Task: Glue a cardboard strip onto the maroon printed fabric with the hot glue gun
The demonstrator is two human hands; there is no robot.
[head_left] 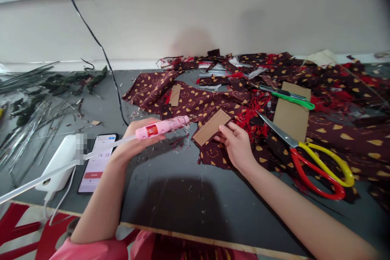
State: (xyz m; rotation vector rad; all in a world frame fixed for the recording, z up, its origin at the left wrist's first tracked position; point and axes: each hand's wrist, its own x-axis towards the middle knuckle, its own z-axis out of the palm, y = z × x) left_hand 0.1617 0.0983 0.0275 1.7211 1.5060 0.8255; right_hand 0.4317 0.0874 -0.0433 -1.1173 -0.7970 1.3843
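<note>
My left hand (138, 140) is closed around a pink glue gun (164, 127), its nozzle pointing right and a long clear glue stick (57, 172) running out of its back to the left. Between the thumb and fingers of my right hand (233, 142) is a small brown cardboard rectangle (210, 128), held a little right of the nozzle. Dark maroon cloth (213, 156) with yellow heart-like prints lies beneath the cardboard. A bundle of red threads (254, 118) lies close to my right fingers.
Yellow-and-red scissors (317, 170) and a green-handled tool (292, 98) rest at the right by a larger cardboard piece (289, 122). A phone (97, 164) and white power bank (59, 162) lie left. A black cord (100, 44) hangs behind my left hand. Cloth scraps line the back.
</note>
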